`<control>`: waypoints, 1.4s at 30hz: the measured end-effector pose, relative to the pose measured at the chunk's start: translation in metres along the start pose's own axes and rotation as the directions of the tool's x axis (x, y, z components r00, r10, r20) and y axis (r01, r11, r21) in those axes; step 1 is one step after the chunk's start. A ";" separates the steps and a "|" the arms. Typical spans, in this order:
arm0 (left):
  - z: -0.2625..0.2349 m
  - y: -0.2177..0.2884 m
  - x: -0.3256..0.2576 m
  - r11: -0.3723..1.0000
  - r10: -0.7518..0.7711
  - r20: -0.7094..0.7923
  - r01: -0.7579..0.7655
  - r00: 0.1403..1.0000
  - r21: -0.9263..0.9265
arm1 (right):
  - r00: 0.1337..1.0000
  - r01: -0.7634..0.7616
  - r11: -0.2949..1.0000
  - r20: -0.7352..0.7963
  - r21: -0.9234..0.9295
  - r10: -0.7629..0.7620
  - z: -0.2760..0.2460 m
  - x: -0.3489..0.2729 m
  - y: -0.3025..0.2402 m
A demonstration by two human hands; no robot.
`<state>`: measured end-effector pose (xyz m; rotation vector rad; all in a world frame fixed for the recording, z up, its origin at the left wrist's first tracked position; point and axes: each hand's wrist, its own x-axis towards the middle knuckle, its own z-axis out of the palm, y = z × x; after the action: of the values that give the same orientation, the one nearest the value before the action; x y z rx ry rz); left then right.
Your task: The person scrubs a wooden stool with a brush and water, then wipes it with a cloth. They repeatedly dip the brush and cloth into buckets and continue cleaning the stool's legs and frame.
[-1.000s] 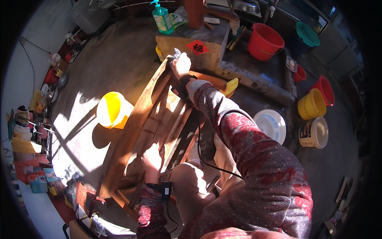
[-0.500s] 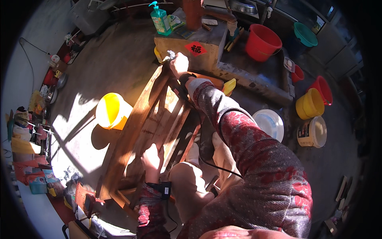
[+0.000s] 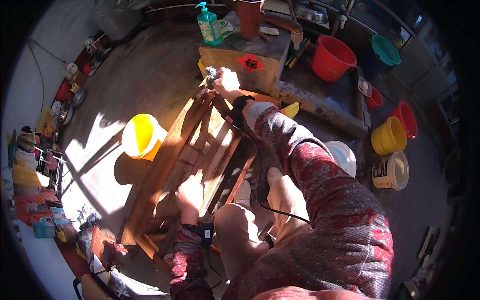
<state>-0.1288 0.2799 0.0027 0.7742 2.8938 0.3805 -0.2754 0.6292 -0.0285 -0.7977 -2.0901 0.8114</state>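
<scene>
A brown wooden piece of furniture [image 3: 159, 186], a long frame with slats and legs, lies tilted on the floor in front of my knees. My right hand [image 3: 226, 82] reaches to its far end, closed on a crumpled grey wad [image 3: 212, 74]; whether this is a rag or steel wool is unclear. The wad is just beyond the far end of the wood. My left hand [image 3: 190, 196] is closed at the near part of the frame, gripping a wooden rail, with its fingertips partly hidden. Dark bands with cables circle both wrists.
A yellow bucket [image 3: 142, 136] stands left of the frame. Beyond its far end is a low stove block [image 3: 240, 61] bearing a green pump bottle [image 3: 209, 26]. Red bucket [image 3: 332, 59], white basin [image 3: 342, 158], yellow bucket [image 3: 388, 136] and white tub [image 3: 391, 171] are on the right.
My right hand has shifted slightly outward past the wood's far end, and more of the grey wad shows. My left hand stays nearly in place. The whole view has shifted a little.
</scene>
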 end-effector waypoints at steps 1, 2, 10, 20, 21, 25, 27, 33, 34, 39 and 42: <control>0.003 0.000 -0.002 0.999 0.033 -0.026 -0.033 0.999 0.005 | 0.998 -0.061 0.996 0.029 0.062 0.060 0.001 0.013 0.007; 0.005 -0.002 -0.002 0.999 0.023 -0.006 -0.023 1.000 0.036 | 0.994 -0.096 0.993 0.052 0.064 0.093 0.004 0.020 0.009; 0.011 -0.001 -0.006 0.998 -0.014 0.054 0.011 0.998 0.059 | 0.959 0.114 0.979 0.240 0.170 -0.153 0.029 -0.099 -0.058; 0.017 0.004 -0.010 0.995 0.002 -0.008 -0.001 1.000 0.097 | 0.991 -0.032 0.988 -0.127 0.150 0.051 0.009 0.002 0.002; 0.017 0.002 -0.011 0.996 0.003 -0.022 0.000 1.000 0.092 | 0.996 -0.047 0.991 -0.073 0.128 0.057 0.017 -0.004 -0.006; 0.013 0.002 -0.005 0.999 -0.054 0.035 0.053 0.998 0.009 | 0.995 0.096 0.980 0.009 0.174 -0.099 0.034 -0.091 -0.044; 0.007 0.004 -0.001 0.994 -0.080 0.080 0.074 0.994 0.078 | 0.908 0.162 0.952 0.339 0.259 -0.246 0.035 -0.123 -0.063; 0.003 0.003 -0.005 0.999 -0.046 0.033 0.046 0.998 -0.010 | 0.990 -0.127 0.959 -0.026 0.255 0.138 0.001 -0.026 -0.004; 0.005 0.003 -0.007 1.000 0.017 -0.011 -0.017 1.000 0.003 | 0.983 -0.149 0.967 -0.079 0.205 0.168 0.000 -0.008 0.004; 0.014 0.002 -0.010 0.998 0.047 -0.010 -0.047 0.999 0.035 | 0.993 -0.116 0.982 0.049 0.148 0.110 0.026 -0.051 -0.031; 0.009 0.001 -0.005 0.993 -0.010 0.041 0.006 0.999 0.115 | 0.953 0.068 0.984 0.282 0.166 -0.113 0.037 -0.131 -0.076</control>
<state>-0.1227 0.2804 -0.0059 0.7770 2.8999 0.1963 -0.2566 0.4756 -0.0445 -0.5180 -2.2667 1.0795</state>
